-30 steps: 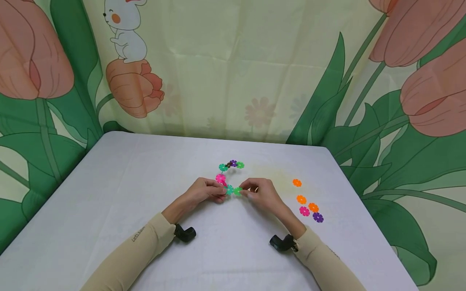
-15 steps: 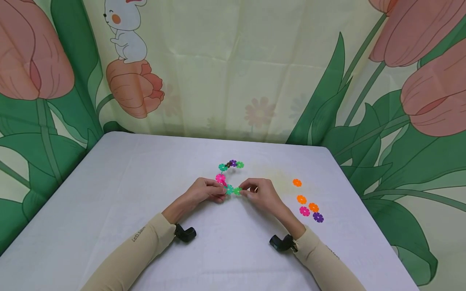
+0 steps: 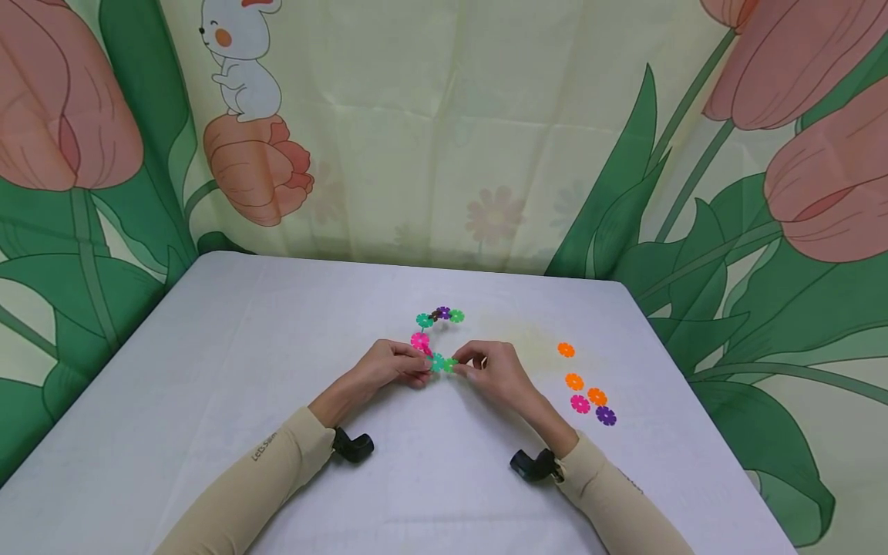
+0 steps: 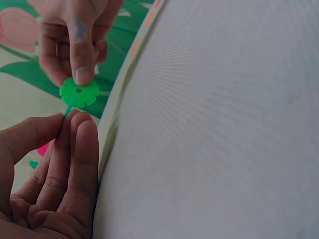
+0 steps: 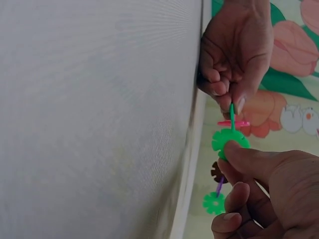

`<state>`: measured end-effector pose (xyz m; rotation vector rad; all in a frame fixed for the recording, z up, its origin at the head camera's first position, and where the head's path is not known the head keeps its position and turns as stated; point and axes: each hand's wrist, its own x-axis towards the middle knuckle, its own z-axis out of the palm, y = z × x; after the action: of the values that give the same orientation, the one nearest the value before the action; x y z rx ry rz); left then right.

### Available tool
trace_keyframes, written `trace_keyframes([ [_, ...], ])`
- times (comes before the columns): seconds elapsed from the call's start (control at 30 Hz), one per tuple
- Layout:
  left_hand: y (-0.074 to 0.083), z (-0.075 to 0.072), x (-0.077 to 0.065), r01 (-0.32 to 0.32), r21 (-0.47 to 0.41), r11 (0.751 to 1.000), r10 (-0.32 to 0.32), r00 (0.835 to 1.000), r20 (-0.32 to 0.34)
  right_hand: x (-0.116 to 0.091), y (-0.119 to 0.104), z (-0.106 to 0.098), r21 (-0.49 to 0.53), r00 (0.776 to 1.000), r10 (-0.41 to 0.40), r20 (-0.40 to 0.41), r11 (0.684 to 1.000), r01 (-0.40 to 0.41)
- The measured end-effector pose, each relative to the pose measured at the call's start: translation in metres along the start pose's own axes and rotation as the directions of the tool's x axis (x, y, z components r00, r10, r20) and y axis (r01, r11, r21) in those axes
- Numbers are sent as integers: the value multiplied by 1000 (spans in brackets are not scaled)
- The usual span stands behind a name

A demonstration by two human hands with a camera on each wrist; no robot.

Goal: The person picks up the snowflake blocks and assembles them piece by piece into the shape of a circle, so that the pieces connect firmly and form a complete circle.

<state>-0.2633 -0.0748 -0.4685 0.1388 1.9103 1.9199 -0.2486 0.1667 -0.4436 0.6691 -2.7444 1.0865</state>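
Over the table's middle, my left hand (image 3: 394, 364) pinches a teal interlocking disc (image 3: 436, 363) between thumb and fingers. Opposite it, my right hand (image 3: 496, 368) pinches a bright green interlocking disc (image 4: 79, 93) by its edge. In the wrist views the two discs meet edge to edge, turned across each other; how deep their slots engage is hard to tell. A curved chain runs on from the teal disc: pink discs (image 3: 419, 340), a teal disc (image 3: 425, 320), a brown disc (image 5: 217, 172), a purple disc (image 3: 443, 312) and a green end disc (image 3: 456, 316).
Loose discs lie to the right of my right hand: several in orange (image 3: 574, 381), pink (image 3: 580, 404) and purple (image 3: 607, 416). A white cloth covers the table (image 3: 208, 370). Behind its far edge hangs a printed curtain (image 3: 416, 139).
My right hand has shifted slightly left, bringing the green disc closer against the teal one. My left hand and the loose discs keep their places.
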Motion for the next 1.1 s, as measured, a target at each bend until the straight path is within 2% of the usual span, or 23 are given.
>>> trace_keyframes([
  [0.37,1,-2,1,8,7,1000,-8,1000,-11,2,-2,2,9,998,-48,-39,999,49],
  [0.67,-1,-1,1,0,13,1000,0,1000,1,2,-2,4,40,999,-40,-16,998,40],
  [1.1,-2,-1,1,-15,-5,1000,15,1000,2,1,-1,5,34,999,-15,-42,999,16],
])
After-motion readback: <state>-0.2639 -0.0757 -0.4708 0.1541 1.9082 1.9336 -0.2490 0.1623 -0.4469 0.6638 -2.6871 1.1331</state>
